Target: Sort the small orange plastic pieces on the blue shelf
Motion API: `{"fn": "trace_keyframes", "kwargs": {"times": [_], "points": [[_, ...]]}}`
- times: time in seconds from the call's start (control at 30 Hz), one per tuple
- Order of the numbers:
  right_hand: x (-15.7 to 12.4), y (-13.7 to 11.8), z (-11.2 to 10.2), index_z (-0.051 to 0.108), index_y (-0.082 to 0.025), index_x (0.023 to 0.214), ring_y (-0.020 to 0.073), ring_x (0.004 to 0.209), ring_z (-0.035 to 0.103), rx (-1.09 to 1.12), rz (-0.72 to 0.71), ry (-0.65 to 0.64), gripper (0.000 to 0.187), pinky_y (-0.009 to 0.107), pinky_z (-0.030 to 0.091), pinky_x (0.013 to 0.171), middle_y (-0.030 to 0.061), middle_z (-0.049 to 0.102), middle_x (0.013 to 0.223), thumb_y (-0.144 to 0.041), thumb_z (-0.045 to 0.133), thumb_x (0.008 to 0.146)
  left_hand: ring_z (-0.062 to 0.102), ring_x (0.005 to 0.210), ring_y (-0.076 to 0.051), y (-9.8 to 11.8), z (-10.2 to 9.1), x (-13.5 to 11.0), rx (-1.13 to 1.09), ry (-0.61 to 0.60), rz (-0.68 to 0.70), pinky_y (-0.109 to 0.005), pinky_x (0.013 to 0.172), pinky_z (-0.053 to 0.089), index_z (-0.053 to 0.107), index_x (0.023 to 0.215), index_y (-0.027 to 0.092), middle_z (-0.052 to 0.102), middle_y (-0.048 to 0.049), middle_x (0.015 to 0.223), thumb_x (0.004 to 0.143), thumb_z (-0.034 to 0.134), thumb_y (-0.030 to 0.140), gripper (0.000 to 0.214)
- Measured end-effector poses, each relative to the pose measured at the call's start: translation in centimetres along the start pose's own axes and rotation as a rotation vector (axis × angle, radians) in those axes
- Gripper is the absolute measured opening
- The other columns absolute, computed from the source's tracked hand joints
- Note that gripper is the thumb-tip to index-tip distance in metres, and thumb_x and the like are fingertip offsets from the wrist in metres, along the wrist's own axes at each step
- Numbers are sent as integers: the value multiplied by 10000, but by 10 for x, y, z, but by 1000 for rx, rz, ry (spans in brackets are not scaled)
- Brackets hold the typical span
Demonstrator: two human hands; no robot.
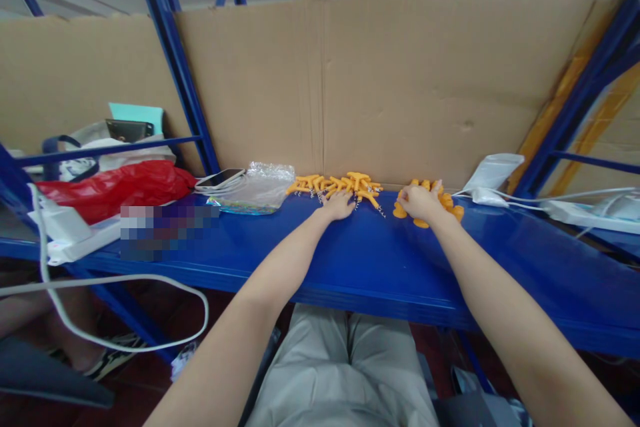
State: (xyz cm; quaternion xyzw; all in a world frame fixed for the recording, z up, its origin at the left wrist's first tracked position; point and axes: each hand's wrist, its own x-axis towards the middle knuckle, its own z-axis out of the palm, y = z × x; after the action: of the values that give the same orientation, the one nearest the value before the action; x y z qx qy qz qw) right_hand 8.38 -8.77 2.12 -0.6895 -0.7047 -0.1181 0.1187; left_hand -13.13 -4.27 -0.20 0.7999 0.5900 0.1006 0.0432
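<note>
Along the back of the blue shelf lies a pile of corkscrews (357, 179) with orange T-shaped handles and metal spirals. My left hand (341, 205) rests at the front of this pile, its fingers apart and touching the pieces; a loose corkscrew (369, 197) lies just to its right. Farther right is a cluster of rounded orange pieces (453, 209). Over that cluster, my right hand (419, 202) has its fingers curled down onto one of the pieces, and the fingertips are partly hidden.
A clear plastic bag (265, 190) and a phone (223, 178) lie left of the corkscrews. A red bag (125, 185) and a white power strip (85, 243) are farther left. A white pouch (493, 173) and cables sit at right. Cardboard (400, 80) stands behind.
</note>
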Motion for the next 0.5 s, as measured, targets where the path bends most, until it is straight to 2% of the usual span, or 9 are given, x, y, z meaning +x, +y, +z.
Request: {"fn": "trace_keyframes", "kwargs": {"times": [0.07, 0.13, 0.37, 0.5], "points": [[0, -1, 0, 720, -181, 977, 345, 1141, 607, -2, -1, 3, 284, 770, 99, 1092, 136, 728, 1052, -232, 450, 907, 246, 1507, -319, -2, 8, -1, 45, -65, 71, -600, 1194, 216, 439, 1479, 236, 181, -87, 1658, 992, 307, 399, 531], [-1, -1, 0, 724, -184, 982, 356, 1154, 599, -4, -3, 4, 293, 774, 95, 1088, 141, 726, 1055, -227, 444, 904, 305, 1484, -314, -6, 12, 1, 64, -63, 111, -560, 1185, 273, 491, 1440, 225, 205, -98, 1652, 995, 332, 389, 501], [0, -1, 2, 722, -182, 991, 357, 1163, 595, -8, -2, -5, 303, 761, 115, 1086, 139, 724, 1090, -219, 433, 907, 547, 1306, -246, -16, 20, 13, 26, 85, 222, -381, 1103, 431, 653, 1243, 180, 561, -106, 1439, 955, 439, 297, 377], [0, -1, 5, 715, -196, 989, 354, 1156, 598, 6, -3, 5, 275, 749, 123, 1083, 129, 729, 1080, -247, 457, 907, 598, 1227, -227, -20, 21, 15, 5, 162, 240, -349, 1076, 455, 670, 1195, 161, 631, -107, 1339, 921, 486, 248, 341]]}}
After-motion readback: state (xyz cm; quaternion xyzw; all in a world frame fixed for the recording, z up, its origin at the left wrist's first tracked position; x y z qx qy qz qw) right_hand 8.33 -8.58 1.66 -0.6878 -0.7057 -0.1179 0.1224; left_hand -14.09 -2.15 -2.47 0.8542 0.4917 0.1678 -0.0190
